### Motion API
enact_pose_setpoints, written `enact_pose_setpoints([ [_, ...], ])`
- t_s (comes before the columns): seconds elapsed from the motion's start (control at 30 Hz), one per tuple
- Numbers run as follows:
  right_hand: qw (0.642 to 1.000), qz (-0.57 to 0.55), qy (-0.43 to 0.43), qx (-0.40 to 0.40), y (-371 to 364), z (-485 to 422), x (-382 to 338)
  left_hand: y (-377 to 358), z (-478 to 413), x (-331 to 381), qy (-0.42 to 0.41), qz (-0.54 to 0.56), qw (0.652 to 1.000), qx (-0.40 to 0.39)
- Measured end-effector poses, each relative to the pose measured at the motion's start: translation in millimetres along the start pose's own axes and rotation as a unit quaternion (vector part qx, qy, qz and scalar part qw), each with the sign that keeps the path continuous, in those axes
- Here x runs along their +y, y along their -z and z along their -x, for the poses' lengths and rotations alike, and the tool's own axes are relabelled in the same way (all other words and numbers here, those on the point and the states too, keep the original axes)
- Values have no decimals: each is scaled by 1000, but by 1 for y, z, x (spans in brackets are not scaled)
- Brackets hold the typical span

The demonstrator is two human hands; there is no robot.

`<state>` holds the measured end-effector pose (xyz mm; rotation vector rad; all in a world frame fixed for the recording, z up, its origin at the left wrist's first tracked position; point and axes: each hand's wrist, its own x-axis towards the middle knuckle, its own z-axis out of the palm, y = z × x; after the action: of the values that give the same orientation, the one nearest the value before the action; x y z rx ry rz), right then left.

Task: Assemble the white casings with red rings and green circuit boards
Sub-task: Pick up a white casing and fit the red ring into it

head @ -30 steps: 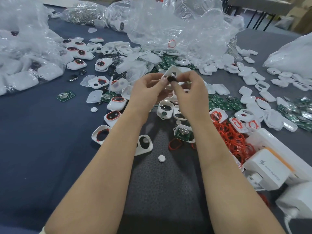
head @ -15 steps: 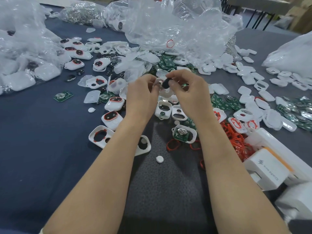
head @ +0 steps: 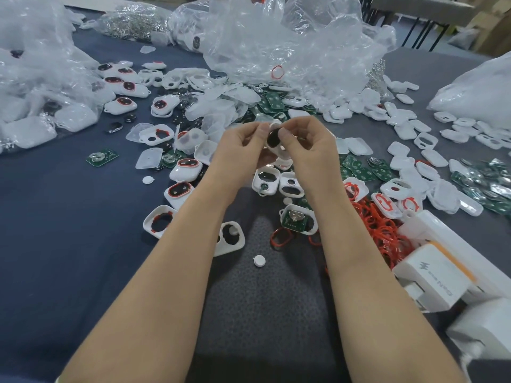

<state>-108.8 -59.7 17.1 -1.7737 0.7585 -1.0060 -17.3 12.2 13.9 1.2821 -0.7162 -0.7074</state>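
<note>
You hold the white casing (head: pixel 276 123) up off the table, beyond the board-fitted casing (head: pixel 297 221). Your left hand (head: pixel 237 150) pinches its edge to steady it, while your right hand (head: pixel 309 150) pinches the dark oval insert (head: pixel 273 138), probably seating it.

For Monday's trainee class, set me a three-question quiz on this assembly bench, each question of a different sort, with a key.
1. True or false: the left hand and right hand both hold one white casing.
2. The heap of red rings lies: (A) right of the right forearm, (B) inside a cardboard box, (C) hanging from a hook.
3. Fill in: the open casing beside the right forearm holds a green ____.
Key: 1 true; 2 A; 3 circuit board.
</note>
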Motion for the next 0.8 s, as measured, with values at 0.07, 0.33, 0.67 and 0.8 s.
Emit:
enact_pose_setpoints([
  [0.07,1000,-3,-7,3,-2,1,1,1,0,0,6,25,1000,-18],
  [0.33,999,-15,-25,-14,-2,-1,1,3,-1,0,-24,-91,994,51],
  [0.67,999,-28,-44,-13,-3,-6,6,2,1,0,-58,-121,990,33],
  [0.8,997,74,-9,13,-7,-3,7,-3,2,-4,-73,-218,972,53],
])
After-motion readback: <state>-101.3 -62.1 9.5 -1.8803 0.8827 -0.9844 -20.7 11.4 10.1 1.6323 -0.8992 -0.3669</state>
